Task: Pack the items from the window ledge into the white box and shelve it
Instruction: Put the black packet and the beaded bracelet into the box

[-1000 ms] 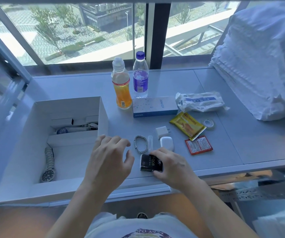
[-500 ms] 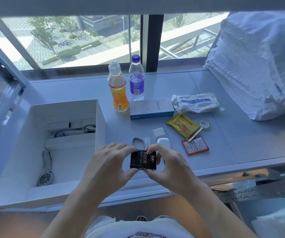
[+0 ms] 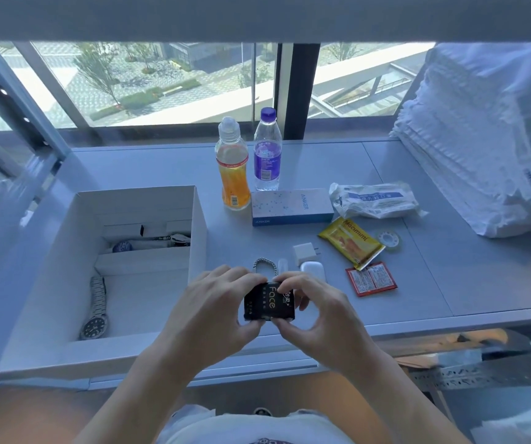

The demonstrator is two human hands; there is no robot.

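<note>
Both my left hand (image 3: 212,312) and my right hand (image 3: 318,312) grip a small black packet (image 3: 269,302) printed "Face", held just above the ledge's front edge. The open white box (image 3: 200,219) stands to the left, with a metal watch (image 3: 97,310) and keys (image 3: 174,239) inside. On the ledge (image 3: 449,277) lie a chain bracelet (image 3: 265,265), a white charger plug (image 3: 304,251), a white earbud case (image 3: 313,270), a yellow sachet (image 3: 352,243), a red sachet (image 3: 371,278), a tape roll (image 3: 389,240), a blue Anker box (image 3: 291,206), a mask pack (image 3: 374,200), an orange drink bottle (image 3: 232,168) and a water bottle (image 3: 268,152).
A tall stack of white folded cloth (image 3: 488,139) fills the ledge's right end. The window (image 3: 161,81) runs along the back. A metal rack frame (image 3: 17,107) stands at the far left. Below the ledge on the right are a cardboard piece and a perforated metal bar (image 3: 469,376).
My right hand lifted the black packet off the ledge and my left hand joined it. The packet has turned more upright between both hands. The view tilted up slightly.
</note>
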